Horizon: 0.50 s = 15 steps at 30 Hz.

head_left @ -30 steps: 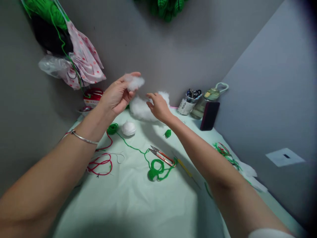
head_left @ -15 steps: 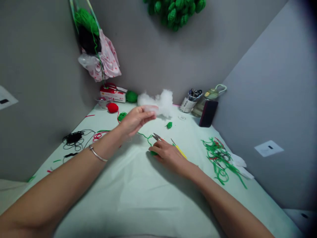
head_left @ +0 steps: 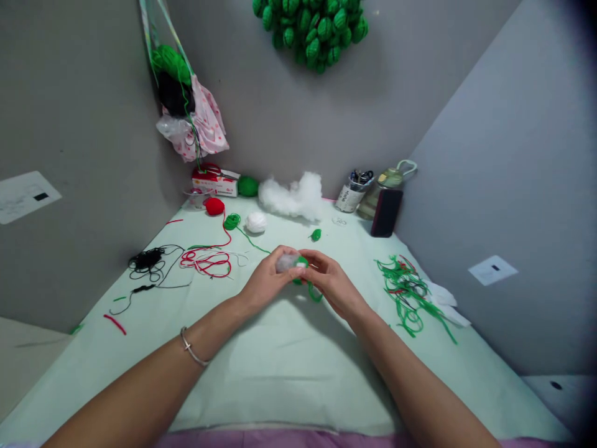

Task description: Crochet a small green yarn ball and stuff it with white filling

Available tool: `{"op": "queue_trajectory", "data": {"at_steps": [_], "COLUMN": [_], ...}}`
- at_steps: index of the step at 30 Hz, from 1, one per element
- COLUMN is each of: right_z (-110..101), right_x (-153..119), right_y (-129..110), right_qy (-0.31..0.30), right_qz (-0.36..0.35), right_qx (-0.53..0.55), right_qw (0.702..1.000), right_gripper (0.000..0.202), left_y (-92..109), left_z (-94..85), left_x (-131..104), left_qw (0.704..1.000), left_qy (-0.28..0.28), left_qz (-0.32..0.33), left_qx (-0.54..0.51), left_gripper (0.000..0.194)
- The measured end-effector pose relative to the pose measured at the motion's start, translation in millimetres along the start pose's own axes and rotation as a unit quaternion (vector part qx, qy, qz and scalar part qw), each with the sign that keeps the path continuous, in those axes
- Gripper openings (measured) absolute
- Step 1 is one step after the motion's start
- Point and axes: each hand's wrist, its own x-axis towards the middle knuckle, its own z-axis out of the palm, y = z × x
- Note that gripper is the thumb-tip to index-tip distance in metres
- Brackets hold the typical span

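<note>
So the biggest thing here is the pale green tabletop (head_left: pixel 280 379), with a fluffy white stuffing heap (head_left: pixel 293 202) at the back, by the wall. Near the middle, the left hand (head_left: pixel 265 277) is curled around a wispy white tuft (head_left: pixel 286 262), its thumb reaching to the green yarn piece (head_left: pixel 303 261). The right hand (head_left: pixel 333 283) pinches that piece from the other side, so it's right between both sets of fingertips, in front of the heap.

For doing this bit well, a light pinch at the edge probably beats squeezing, with the tuft kept bunched so no wisps snag, and the dangling green loop (head_left: pixel 316 298) held clear of the fingers.

As for direction, the tuft seems to run sideways, its right end toward the green piece. That piece looks roundish, a white patch facing up; fingers cover too much to tell any long axis.
</note>
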Motion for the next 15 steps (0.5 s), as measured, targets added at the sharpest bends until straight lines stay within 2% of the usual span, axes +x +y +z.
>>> {"op": "queue_trajectory", "data": {"at_steps": [3, 6, 7, 9, 10, 12, 14, 15], "right_z": [-0.6, -5.3, -7.3, -11.2, -12.5, -13.0, -10.4, -8.3], "right_x": [0.1, 0.3, 0.0, -1.8, -3.3, -7.1, -10.8, -12.1], "right_y": [4.5, 7.0, 6.6, 3.6, 1.2, -4.4, -9.2, -10.8], "right_qy": [-0.015, -0.032, -0.034, -0.036, -0.026, 0.01, 0.027, 0.014], "right_qz": [0.001, 0.002, 0.002, -0.007, -0.029, -0.106, -0.177, -0.187], "right_qx": [-0.032, -0.09, -0.118, -0.181, -0.211, -0.24, -0.205, -0.165], "right_qw": [0.999, 0.995, 0.992, 0.983, 0.977, 0.965, 0.962, 0.968], "right_gripper": [0.05, 0.058, 0.055, 0.031, 0.021, 0.03, 0.033, 0.032], "left_y": [-0.9, -3.1, -4.3, -7.5, -9.2, -12.7, -15.6, -16.7], "left_z": [-0.3, -2.6, -3.8, -6.7, -7.9, -9.2, -8.3, -7.1], "left_x": [-3.2, -2.3, -1.2, 1.7, 3.1, 4.7, 4.5, 3.9], "left_qw": [1.0, 0.999, 0.998, 0.996, 0.996, 0.995, 0.996, 0.996], "left_qy": [-0.004, 0.024, 0.04, 0.074, 0.086, 0.093, 0.079, 0.07], "left_qz": [-0.006, -0.013, -0.015, -0.018, -0.02, -0.029, -0.04, -0.044], "left_qx": [0.017, 0.034, 0.037, 0.037, 0.034, 0.026, 0.017, 0.013], "left_gripper": [0.028, 0.027, 0.027, 0.028, 0.029, 0.03, 0.03, 0.029]}}
